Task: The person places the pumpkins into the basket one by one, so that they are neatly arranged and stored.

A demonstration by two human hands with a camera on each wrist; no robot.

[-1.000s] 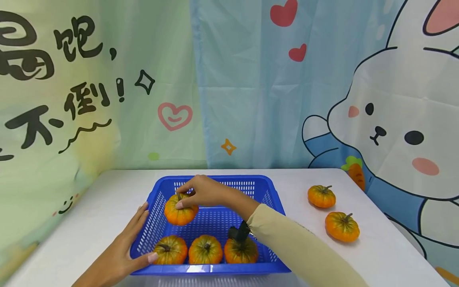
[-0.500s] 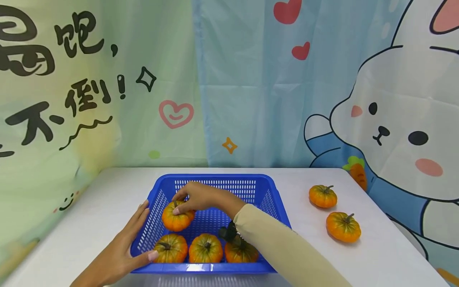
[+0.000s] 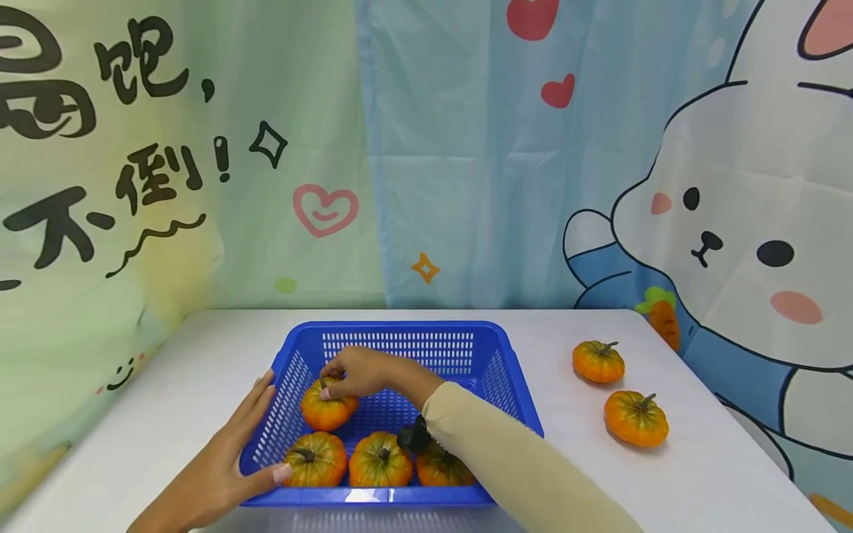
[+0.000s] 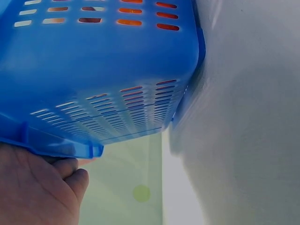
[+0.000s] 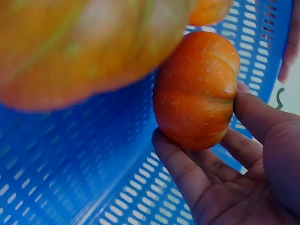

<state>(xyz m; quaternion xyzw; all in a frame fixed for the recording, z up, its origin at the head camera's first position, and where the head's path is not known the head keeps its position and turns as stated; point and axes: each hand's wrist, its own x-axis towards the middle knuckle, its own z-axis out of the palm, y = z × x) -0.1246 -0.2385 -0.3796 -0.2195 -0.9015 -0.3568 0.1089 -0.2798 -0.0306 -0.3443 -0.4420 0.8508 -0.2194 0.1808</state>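
Note:
My right hand (image 3: 363, 371) grips a small orange pumpkin (image 3: 325, 409) by its top, thumb and fingers around it, low inside the blue plastic basket (image 3: 393, 497). In the right wrist view, fingers and thumb hold the held pumpkin (image 5: 197, 93) from opposite sides, close to the basket wall. My left hand (image 3: 216, 470) rests along the basket's left rim with straight fingers, its thumb reaching over the front corner. Lined along the front inside are a left pumpkin (image 3: 318, 459), a middle pumpkin (image 3: 381, 459) and a right pumpkin (image 3: 441, 466), the last partly hidden by the right forearm.
On the white table (image 3: 560, 474) to the right of the basket lie a farther pumpkin (image 3: 597, 363) and a nearer pumpkin (image 3: 635, 420). A printed curtain (image 3: 440, 207) hangs behind the table. A dark wrist camera (image 3: 415, 437) sits under the right wrist.
My right hand has lowered the pumpkin toward the basket floor, nearer the front-left pumpkin. My left hand has stayed at the rim.

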